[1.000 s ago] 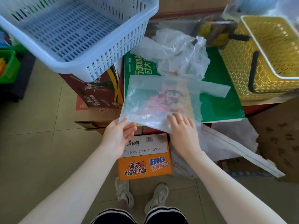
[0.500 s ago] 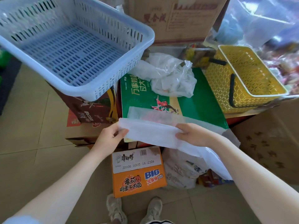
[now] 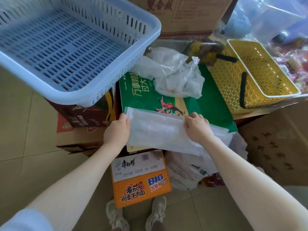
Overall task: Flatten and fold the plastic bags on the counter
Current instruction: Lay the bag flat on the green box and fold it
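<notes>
Two hands pinching folded plastic bag [image 3: 160, 130], left hand [image 3: 117, 130] one end, right hand [image 3: 197, 128] other

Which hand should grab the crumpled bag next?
Probably the right hand: it sits nearer the crumpled bag on the green box. The left hand grips the folded bag by its far end.

head cam, looks fwd and down, close over boxes [image 3: 208, 105]

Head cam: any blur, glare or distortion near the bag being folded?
Head view: folded bag and both hands sharp; blue basket top-left motion-smeared; wide-angle bowing at edges; soft daylight, mild sheen on crumpled bag; top-right corner washed out.
</notes>
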A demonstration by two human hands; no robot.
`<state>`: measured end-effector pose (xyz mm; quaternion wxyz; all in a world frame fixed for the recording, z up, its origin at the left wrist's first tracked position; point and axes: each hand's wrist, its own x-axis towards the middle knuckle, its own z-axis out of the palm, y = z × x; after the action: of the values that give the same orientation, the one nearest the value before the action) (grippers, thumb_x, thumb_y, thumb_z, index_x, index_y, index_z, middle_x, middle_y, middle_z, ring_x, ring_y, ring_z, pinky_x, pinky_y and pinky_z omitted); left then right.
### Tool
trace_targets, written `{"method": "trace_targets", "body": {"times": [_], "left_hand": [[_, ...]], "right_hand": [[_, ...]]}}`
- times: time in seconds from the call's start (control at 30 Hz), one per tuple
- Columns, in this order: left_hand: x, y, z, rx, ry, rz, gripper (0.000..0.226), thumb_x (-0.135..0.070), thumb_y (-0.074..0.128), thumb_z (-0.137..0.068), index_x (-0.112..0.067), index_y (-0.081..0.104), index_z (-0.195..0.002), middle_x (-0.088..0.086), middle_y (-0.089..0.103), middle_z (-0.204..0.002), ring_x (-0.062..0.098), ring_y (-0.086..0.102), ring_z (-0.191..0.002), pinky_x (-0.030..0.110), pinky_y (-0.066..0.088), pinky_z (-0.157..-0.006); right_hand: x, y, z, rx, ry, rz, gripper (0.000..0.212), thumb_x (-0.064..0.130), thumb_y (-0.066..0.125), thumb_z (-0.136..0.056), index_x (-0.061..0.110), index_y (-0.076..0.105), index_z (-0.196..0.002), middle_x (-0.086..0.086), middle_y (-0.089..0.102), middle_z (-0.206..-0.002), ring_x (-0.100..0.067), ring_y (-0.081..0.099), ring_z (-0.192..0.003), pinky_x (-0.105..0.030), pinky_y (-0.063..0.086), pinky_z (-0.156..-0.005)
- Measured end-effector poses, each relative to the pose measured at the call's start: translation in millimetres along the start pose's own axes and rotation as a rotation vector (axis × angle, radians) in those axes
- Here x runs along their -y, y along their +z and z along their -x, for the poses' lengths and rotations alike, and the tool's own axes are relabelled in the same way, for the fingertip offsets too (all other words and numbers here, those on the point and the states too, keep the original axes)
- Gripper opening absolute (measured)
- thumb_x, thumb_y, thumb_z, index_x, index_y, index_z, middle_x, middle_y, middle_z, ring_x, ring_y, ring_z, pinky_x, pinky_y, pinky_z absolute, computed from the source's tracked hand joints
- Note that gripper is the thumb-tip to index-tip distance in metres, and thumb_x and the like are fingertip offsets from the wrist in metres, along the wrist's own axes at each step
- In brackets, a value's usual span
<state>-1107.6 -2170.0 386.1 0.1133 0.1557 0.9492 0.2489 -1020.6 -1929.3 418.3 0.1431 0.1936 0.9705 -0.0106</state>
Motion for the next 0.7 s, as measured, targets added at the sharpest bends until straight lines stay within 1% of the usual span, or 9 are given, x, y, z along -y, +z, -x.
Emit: {"method": "trace_targets", "body": {"times": [0.1, 0.23, 0.3, 0.37, 0.4, 0.47, 0.53, 0.63, 0.7], "left_hand": [[-0.3, 5.5, -5.7, -0.037, -0.001, -0.085, 0.025, -0.026, 0.028, -0.100, -0.005, 0.043, -0.102, 0.011, 0.053, -0.070, 0.028, 0.047, -0.058, 0.029, 0.027, -0.044], [-3.7, 8.4, -10.7, -0.088, -0.079, -0.151, 0.036, -0.030, 0.039, -0.097, -0.003, 0.039, -0.120, 0.018, 0.063, -0.083, 0.031, 0.051, -0.060, 0.031, 0.034, -0.047], [-6.3, 10.6, -10.3, -0.134, -0.052, -0.208, 0.054, -0.030, 0.055, -0.089, -0.002, 0.036, -0.131, 0.021, 0.060, -0.106, 0.036, 0.058, -0.083, 0.040, 0.045, -0.062], [-12.1, 19.1, -11.0, -0.219, 0.104, -0.324, 0.064, -0.026, 0.063, -0.082, 0.000, 0.037, -0.134, 0.022, 0.049, -0.128, 0.039, 0.051, -0.111, 0.049, 0.044, -0.086], [-17.5, 24.1, -11.7, -0.239, 0.211, -0.359, 0.059, -0.025, 0.059, -0.083, 0.001, 0.041, -0.133, 0.022, 0.044, -0.135, 0.038, 0.046, -0.120, 0.052, 0.040, -0.095], [-29.2, 33.8, -14.8, -0.186, 0.371, -0.395, 0.049, -0.030, 0.040, -0.089, -0.001, 0.052, -0.127, 0.020, 0.043, -0.139, 0.036, 0.043, -0.127, 0.052, 0.029, -0.105], [-40.2, 40.5, -17.9, -0.020, 0.382, -0.350, 0.062, -0.042, 0.023, -0.089, -0.004, 0.050, -0.131, 0.018, 0.037, -0.144, 0.034, 0.034, -0.134, 0.045, 0.016, -0.109], [-44.2, 50.2, -22.9, 0.109, 0.271, -0.330, 0.084, -0.061, 0.001, -0.079, -0.016, 0.020, -0.146, 0.010, 0.007, -0.156, 0.026, 0.003, -0.143, 0.036, -0.005, -0.113], [-44.2, 57.1, -26.3, 0.143, 0.222, -0.390, 0.089, -0.069, -0.007, -0.071, -0.024, 0.003, -0.148, 0.005, -0.008, -0.156, 0.022, -0.009, -0.143, 0.035, -0.011, -0.112]], "right_hand": [[-6.8, 13.9, -13.2, -0.031, -0.020, -0.018, 0.033, 0.023, 0.035, -0.097, 0.006, 0.057, -0.112, -0.013, 0.047, -0.123, -0.033, 0.044, -0.114, -0.041, 0.032, -0.099], [-15.5, 20.2, -32.1, -0.028, -0.024, -0.057, 0.031, 0.026, 0.041, -0.095, 0.005, 0.060, -0.106, -0.014, 0.052, -0.111, -0.034, 0.047, -0.104, -0.039, 0.037, -0.088], [-17.0, 21.8, -37.0, -0.023, -0.059, -0.056, 0.029, 0.028, 0.043, -0.095, 0.006, 0.057, -0.108, -0.014, 0.055, -0.110, -0.033, 0.046, -0.103, -0.038, 0.037, -0.082], [-19.4, 23.5, -41.3, -0.028, -0.132, -0.055, 0.028, 0.028, 0.043, -0.096, 0.008, 0.055, -0.110, -0.013, 0.059, -0.113, -0.033, 0.048, -0.101, -0.036, 0.035, -0.077], [-21.4, 23.8, -43.9, -0.033, -0.171, -0.049, 0.027, 0.028, 0.043, -0.096, 0.008, 0.055, -0.111, -0.013, 0.060, -0.113, -0.032, 0.050, -0.100, -0.035, 0.033, -0.074], [-26.4, 21.8, -50.9, -0.035, -0.221, -0.056, 0.024, 0.027, 0.041, -0.097, 0.010, 0.054, -0.109, -0.013, 0.062, -0.109, -0.032, 0.054, -0.095, -0.033, 0.028, -0.068], [-33.0, 17.5, -60.3, -0.030, -0.246, -0.081, 0.020, 0.027, 0.040, -0.098, 0.011, 0.051, -0.104, -0.011, 0.063, -0.102, -0.032, 0.056, -0.089, -0.032, 0.027, -0.065], [-45.1, 12.3, -74.5, -0.020, -0.264, -0.099, 0.014, 0.025, 0.039, -0.098, 0.013, 0.046, -0.098, -0.008, 0.062, -0.098, -0.029, 0.054, -0.086, -0.033, 0.025, -0.066], [-53.5, 9.0, -83.9, -0.035, -0.270, -0.095, 0.013, 0.023, 0.039, -0.097, 0.013, 0.047, -0.096, -0.007, 0.062, -0.098, -0.029, 0.053, -0.087, -0.035, 0.027, -0.069]]}}
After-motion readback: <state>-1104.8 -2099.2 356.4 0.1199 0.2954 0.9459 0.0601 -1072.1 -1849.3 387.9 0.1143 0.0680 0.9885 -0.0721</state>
